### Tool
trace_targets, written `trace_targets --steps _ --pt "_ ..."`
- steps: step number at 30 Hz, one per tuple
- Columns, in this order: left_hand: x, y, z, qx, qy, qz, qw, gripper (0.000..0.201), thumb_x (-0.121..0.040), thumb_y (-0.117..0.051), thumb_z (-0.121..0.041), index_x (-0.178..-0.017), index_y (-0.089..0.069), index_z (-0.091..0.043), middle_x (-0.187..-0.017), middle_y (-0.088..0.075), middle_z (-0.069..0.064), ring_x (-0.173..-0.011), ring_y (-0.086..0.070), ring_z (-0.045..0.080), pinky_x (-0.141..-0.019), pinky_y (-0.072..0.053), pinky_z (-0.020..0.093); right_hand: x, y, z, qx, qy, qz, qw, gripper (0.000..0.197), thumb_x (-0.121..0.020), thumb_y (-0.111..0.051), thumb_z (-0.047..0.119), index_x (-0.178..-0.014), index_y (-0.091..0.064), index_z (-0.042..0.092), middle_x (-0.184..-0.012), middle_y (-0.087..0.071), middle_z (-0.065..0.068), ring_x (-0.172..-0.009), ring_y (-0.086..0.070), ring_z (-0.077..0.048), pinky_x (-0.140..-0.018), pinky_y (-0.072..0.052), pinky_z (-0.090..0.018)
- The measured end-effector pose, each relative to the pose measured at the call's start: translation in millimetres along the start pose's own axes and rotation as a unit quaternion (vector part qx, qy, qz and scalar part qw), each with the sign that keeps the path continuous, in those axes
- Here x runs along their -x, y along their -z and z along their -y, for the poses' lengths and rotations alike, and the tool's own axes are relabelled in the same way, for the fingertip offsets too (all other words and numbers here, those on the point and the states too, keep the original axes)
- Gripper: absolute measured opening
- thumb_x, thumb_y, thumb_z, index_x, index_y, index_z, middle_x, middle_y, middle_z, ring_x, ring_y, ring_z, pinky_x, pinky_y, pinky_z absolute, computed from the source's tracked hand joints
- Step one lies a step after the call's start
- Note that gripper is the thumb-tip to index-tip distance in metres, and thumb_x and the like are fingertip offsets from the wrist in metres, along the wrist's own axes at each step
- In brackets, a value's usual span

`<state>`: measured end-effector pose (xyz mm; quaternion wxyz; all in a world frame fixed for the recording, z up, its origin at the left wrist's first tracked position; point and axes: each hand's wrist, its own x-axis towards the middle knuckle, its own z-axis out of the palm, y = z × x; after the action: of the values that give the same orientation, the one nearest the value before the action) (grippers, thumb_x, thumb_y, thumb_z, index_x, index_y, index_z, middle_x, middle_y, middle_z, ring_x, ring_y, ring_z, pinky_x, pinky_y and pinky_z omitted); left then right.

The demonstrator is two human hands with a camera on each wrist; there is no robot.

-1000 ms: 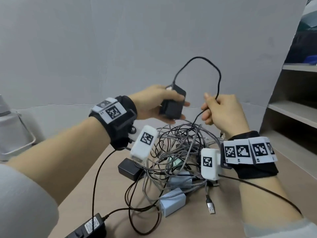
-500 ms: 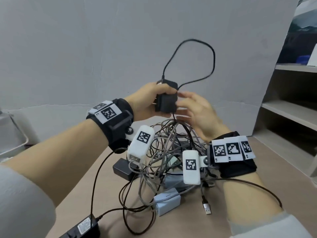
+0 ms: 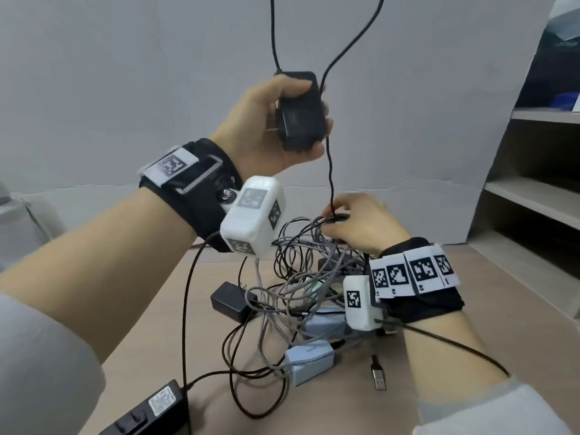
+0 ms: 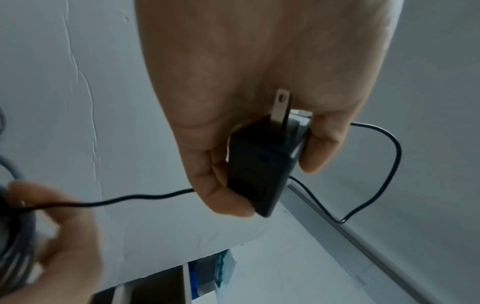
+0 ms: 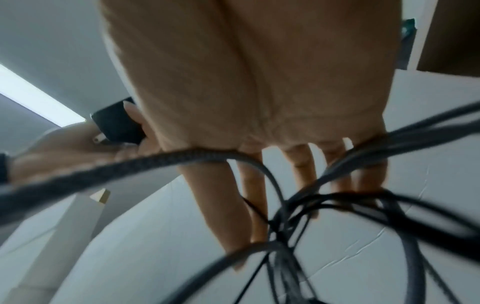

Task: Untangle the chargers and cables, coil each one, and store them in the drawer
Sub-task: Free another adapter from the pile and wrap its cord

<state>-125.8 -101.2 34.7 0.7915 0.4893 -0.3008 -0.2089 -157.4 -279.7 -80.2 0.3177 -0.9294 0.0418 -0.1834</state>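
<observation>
My left hand (image 3: pixel 314 119) grips a black plug-in charger (image 3: pixel 296 127) and holds it high above the table; the left wrist view shows its metal prong (image 4: pixel 280 107) against my palm and the charger (image 4: pixel 259 170) between thumb and fingers. Its thin black cable (image 3: pixel 329 171) loops up out of view and drops to my right hand (image 3: pixel 334 216). That hand sits on top of the tangle of grey and black cables (image 3: pixel 301 277) and pinches the thin cable. In the right wrist view its fingers (image 5: pixel 301 168) reach down among blurred cables.
In the tangle on the brown table (image 3: pixel 470 324) lie another black charger (image 3: pixel 230 301), two pale blue chargers (image 3: pixel 309 362) and a loose USB plug (image 3: pixel 379 376). A black power brick (image 3: pixel 147 412) lies at the near left edge. Shelves (image 3: pixel 533 199) stand right; a grey wall is close behind.
My left hand has lifted the black charger higher, so its cable loop now runs out of the top. My right hand has dropped from the charger to the top of the tangle.
</observation>
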Motion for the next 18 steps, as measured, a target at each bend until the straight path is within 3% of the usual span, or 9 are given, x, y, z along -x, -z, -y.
trace_targets --steps 2,3,6,9,11,13,15,18 --pt "1.7 1.2 -5.4 0.026 -0.008 -0.001 1.0 0.026 -0.085 -0.062 -0.02 -0.108 -0.06 -0.009 -0.097 -0.062 0.01 -0.084 -0.063 0.028 -0.066 -0.05 0.034 3.4 5.7 -2.6 0.065 -0.013 0.036 0.997 0.033 -0.086 -0.069 0.022 -0.117 -0.068 0.033 -0.123 -0.058 -0.003 -0.118 -0.048 -0.025 -0.094 -0.038 -0.029" --pt "1.8 2.9 -6.7 0.04 -0.012 -0.011 0.999 0.024 -0.086 -0.062 -0.019 -0.108 -0.061 -0.009 -0.096 -0.062 0.01 -0.084 -0.062 0.028 -0.066 -0.049 0.034 3.9 9.1 -4.3 0.071 -0.009 0.041 0.997 0.036 -0.089 -0.067 0.017 -0.124 -0.066 0.029 -0.122 -0.063 -0.003 -0.11 -0.055 -0.021 -0.09 -0.04 -0.027" --pt "-1.9 14.0 -5.5 0.067 -0.039 -0.093 0.993 0.025 -0.089 -0.062 -0.018 -0.111 -0.057 -0.006 -0.096 -0.06 0.012 -0.082 -0.065 0.03 -0.066 -0.051 0.036 1.5 10.3 -8.1 0.029 -0.008 0.018 0.999 0.031 -0.091 -0.061 0.008 -0.115 -0.07 0.026 -0.088 -0.073 0.0 -0.061 -0.061 -0.007 -0.053 -0.041 -0.019" --pt "-7.9 27.8 -2.5 0.032 -0.073 -0.193 0.978 0.022 -0.092 -0.063 -0.016 -0.108 -0.055 -0.005 -0.092 -0.061 0.013 -0.077 -0.068 0.029 -0.066 -0.054 0.037 -3.0 7.2 -6.9 -0.087 -0.024 -0.071 0.993 0.025 -0.091 -0.057 0.003 -0.098 -0.071 0.021 -0.07 -0.069 -0.003 -0.039 -0.053 0.002 -0.041 -0.037 -0.011" --pt "-9.8 37.2 0.5 -0.008 -0.077 -0.239 0.968 0.019 -0.093 -0.061 -0.016 -0.108 -0.052 -0.007 -0.088 -0.06 0.011 -0.074 -0.068 0.027 -0.065 -0.056 0.035 -4.9 9.8 -4.9 -0.172 -0.023 -0.161 0.972 0.024 -0.091 -0.055 0.005 -0.098 -0.073 0.019 -0.067 -0.07 -0.002 -0.043 -0.053 0.001 -0.049 -0.042 -0.013" --pt "-9.6 45.4 5.6 -0.027 -0.066 -0.263 0.962 0.018 -0.094 -0.059 -0.016 -0.107 -0.051 -0.008 -0.089 -0.058 0.012 -0.076 -0.067 0.027 -0.063 -0.056 0.035 -6.1 14.9 -5.6 -0.235 -0.024 -0.226 0.945 0.027 -0.094 -0.053 0.006 -0.105 -0.071 0.023 -0.07 -0.071 -0.001 -0.05 -0.056 -0.006 -0.055 -0.049 -0.024" --pt "-8.5 51.0 11.8 -0.041 -0.054 -0.27 0.96 0.016 -0.094 -0.06 -0.015 -0.105 -0.051 -0.009 -0.09 -0.058 0.012 -0.079 -0.067 0.029 -0.062 -0.056 0.035 -5.1 17.3 -8.1 -0.242 -0.026 -0.234 0.941 0.032 -0.097 -0.049 0.005 -0.11 -0.068 0.027 -0.079 -0.071 0.0 -0.058 -0.059 -0.01 -0.062 -0.053 -0.026" --pt "-6.3 50.4 16.5 -0.041 -0.053 -0.248 0.966 0.02 -0.092 -0.063 -0.016 -0.107 -0.053 -0.009 -0.092 -0.06 0.013 -0.078 -0.069 0.03 -0.063 -0.056 0.036 -5.6 12.7 -13.9 -0.149 -0.03 -0.179 0.972 0.043 -0.095 -0.043 0.003 -0.11 -0.072 0.031 -0.103 -0.073 0.001 -0.087 -0.065 -0.019 -0.085 -0.053 -0.033"
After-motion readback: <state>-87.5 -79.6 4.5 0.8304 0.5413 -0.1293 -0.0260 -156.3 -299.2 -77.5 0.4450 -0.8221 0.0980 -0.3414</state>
